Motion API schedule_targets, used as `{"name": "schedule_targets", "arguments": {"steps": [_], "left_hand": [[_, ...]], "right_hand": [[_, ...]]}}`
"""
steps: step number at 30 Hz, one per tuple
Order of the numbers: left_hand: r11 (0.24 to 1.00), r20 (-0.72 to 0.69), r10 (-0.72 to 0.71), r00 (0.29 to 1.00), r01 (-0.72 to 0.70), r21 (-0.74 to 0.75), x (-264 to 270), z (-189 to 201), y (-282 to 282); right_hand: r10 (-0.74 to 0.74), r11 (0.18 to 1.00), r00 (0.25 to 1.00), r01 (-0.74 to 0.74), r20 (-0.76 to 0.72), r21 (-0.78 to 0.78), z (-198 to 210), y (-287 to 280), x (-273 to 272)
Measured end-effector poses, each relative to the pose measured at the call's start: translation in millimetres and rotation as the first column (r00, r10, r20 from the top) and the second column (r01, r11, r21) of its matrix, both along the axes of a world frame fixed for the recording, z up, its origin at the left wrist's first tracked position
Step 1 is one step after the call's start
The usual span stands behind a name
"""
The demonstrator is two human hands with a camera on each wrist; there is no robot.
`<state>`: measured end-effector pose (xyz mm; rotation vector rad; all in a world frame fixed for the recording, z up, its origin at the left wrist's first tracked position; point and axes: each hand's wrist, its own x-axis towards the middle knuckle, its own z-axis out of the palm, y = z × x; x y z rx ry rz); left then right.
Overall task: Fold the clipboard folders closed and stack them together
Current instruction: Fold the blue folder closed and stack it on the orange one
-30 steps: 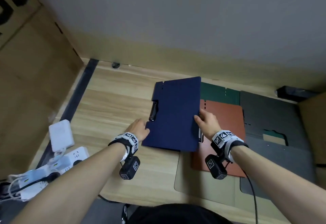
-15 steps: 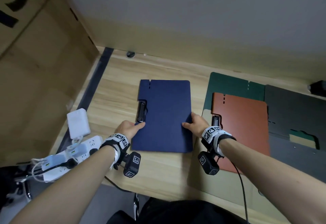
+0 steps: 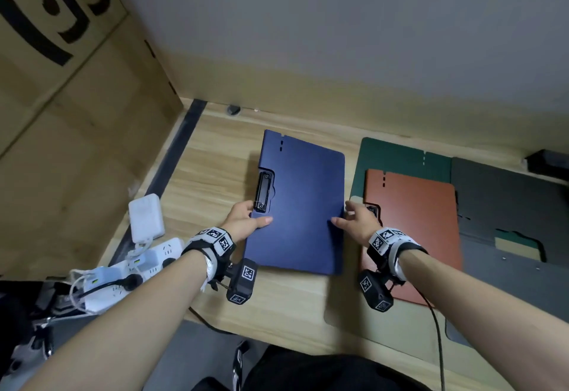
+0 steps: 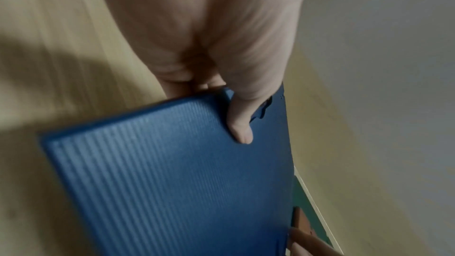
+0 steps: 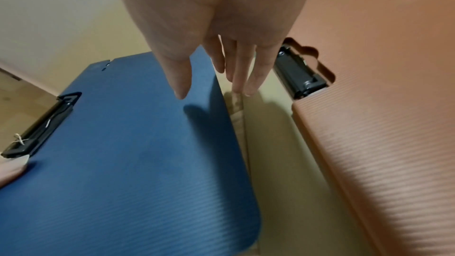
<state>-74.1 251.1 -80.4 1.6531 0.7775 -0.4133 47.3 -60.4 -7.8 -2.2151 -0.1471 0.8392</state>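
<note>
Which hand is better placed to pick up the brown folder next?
Probably the right hand: it is open, holds nothing, and hovers beside the brown folder. The left hand grips the blue folder on the far side.

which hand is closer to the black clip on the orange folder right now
Right. The right hand hovers open just beside the orange folder and its black clip, above the gap between folders. The left hand is across the blue folder, holding its far edge.
</note>
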Motion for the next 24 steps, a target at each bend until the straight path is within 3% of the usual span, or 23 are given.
{"name": "schedule_targets", "arguments": {"steps": [4,8,18,24], "left_hand": [[0.998,0.074,-0.065,0.995,0.063,0.025,9.5,85.9,-48.6],[0.994,0.145,-0.089,0.986,0.096,-0.046,21.5,109.5,-87.1],[0.977,0.044,-0.183,0.982,0.187,-0.100,60.9,84.1,-197.3],[0.939,-0.033,-0.326,0.945,0.327,0.103,70.2,57.1,-253.4]], "right_hand": [[-0.143,0.979,0.990,0.142,0.001,0.143,2.5,-21.0,0.7],[-0.270,0.956,0.957,0.253,0.103,0.151,14.2,-50.8,7.1],[-0.397,0.915,0.889,0.402,0.227,0.026,21.8,-169.0,16.7],[-0.465,0.876,0.860,0.481,0.209,-0.030,0.3,-230.9,15.4]]}}
